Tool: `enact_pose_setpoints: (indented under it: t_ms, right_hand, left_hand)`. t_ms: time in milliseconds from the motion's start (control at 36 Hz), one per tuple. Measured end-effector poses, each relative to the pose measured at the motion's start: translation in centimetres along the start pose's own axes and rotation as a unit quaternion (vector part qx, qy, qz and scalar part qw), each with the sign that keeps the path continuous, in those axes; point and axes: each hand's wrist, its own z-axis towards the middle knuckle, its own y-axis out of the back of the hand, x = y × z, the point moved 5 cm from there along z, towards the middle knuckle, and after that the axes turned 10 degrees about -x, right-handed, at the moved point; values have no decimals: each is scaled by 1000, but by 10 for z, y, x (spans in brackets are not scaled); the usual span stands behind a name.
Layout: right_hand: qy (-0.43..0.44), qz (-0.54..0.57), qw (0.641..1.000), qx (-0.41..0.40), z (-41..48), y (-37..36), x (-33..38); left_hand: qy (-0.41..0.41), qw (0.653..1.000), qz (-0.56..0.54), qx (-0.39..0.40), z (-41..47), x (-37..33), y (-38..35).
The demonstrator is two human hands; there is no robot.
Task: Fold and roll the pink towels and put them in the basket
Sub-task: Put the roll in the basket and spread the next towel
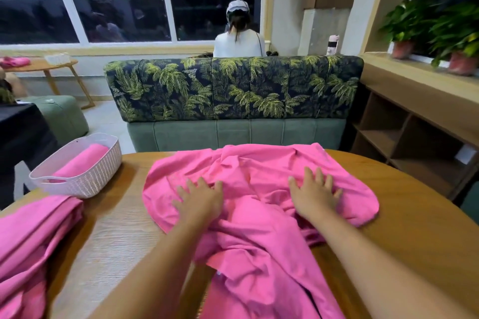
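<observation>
basket (85,176) left of towel (259,215), on table (414,228)

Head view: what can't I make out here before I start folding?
All head view:
Middle towel: crumpled, corners hidden in folds; near end leaves the bottom edge.
Left pile: cut by left and bottom edges; towel count unclear.
Basket: its wall hides what lies beneath the rolled towel.

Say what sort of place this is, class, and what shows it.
Probably a lounge or shared sitting room: a leaf-patterned sofa stands beyond the wooden table, and potted plants sit on a window ledge.
</observation>
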Motion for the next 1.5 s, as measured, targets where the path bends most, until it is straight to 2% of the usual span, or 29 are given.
enact_pose_setpoints:
  t_ms: [83, 167, 306, 417, 528, 583, 667, 750, 833, 1000, 1500]
  right_hand:
    - [8, 1, 1000, 13, -13, -11, 1]
    - [65, -14, 998, 16, -17, -15, -8]
    - [181, -54, 981, 46, 1, -11, -34]
    - [222, -69, 970, 74, 10, -5, -59]
    - [225, -76, 968, 79, 4, -2, -64]
    - [225, -74, 968, 80, 0, -2, -61]
    - [223, -66, 969, 84, -1, -3, -58]
    - [225, -64, 969, 84, -1, -2, -58]
    - [219, -57, 970, 85, 2, -3, -64]
    - [154, -72, 983, 74, 26, -3, -84]
    - [196, -82, 973, 95, 109, -32, -44]
  left_hand:
    - [2, 1000, -12, -20, -17, 2, -18]
    - [-47, 997, 44, -37, -17, 12, -26]
    - [-165, 982, 91, -2, 3, 34, -18]
    - [-189, 975, 120, 13, 26, 71, -2]
    - [-179, 975, 129, 20, 34, 77, 4]
    - [-167, 979, 117, -18, 34, 60, 6]
    - [-160, 984, 50, -65, 31, 21, 3]
    - [-189, 981, -27, -27, 27, -21, -13]
    - [-199, 979, 31, 19, 31, -34, -37]
    - [-172, 982, 79, 10, 60, -16, -42]
    - [-156, 981, 115, 4, 159, -33, -57]
